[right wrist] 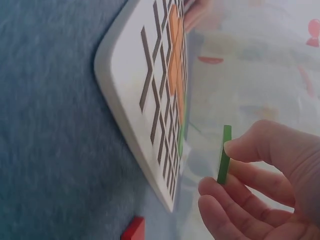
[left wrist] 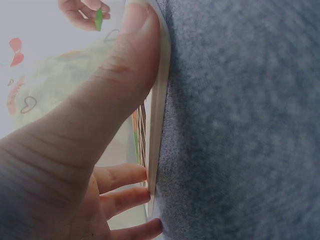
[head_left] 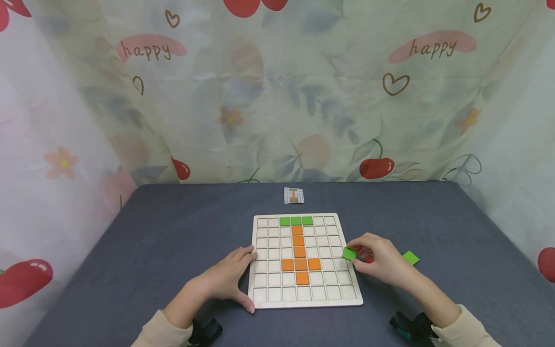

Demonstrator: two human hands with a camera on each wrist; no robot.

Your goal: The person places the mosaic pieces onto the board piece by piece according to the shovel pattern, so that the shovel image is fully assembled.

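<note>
A white grid board (head_left: 266, 294) lies flat on the table. Three green tiles (head_left: 296, 221) sit side by side in its far row, and below them several orange tiles (head_left: 299, 252) form a column with one tile on each side near its lower end. My right hand (head_left: 381, 258) pinches a loose green square tile (right wrist: 224, 155) between thumb and fingers, held above the board's right edge. With straight fingers and thumb apart, my left hand (head_left: 225, 277) touches the board's left edge and near-left corner; the left wrist view shows the thumb along the rim.
Partly hidden under the right hand is a red piece (right wrist: 133, 229) on the table. Another green tile (head_left: 411, 258) lies to the right of that hand. Behind the board is a small printed card (head_left: 294, 195). A patterned curtain (head_left: 277, 96) hangs beyond the dark tabletop (head_left: 195, 217).
</note>
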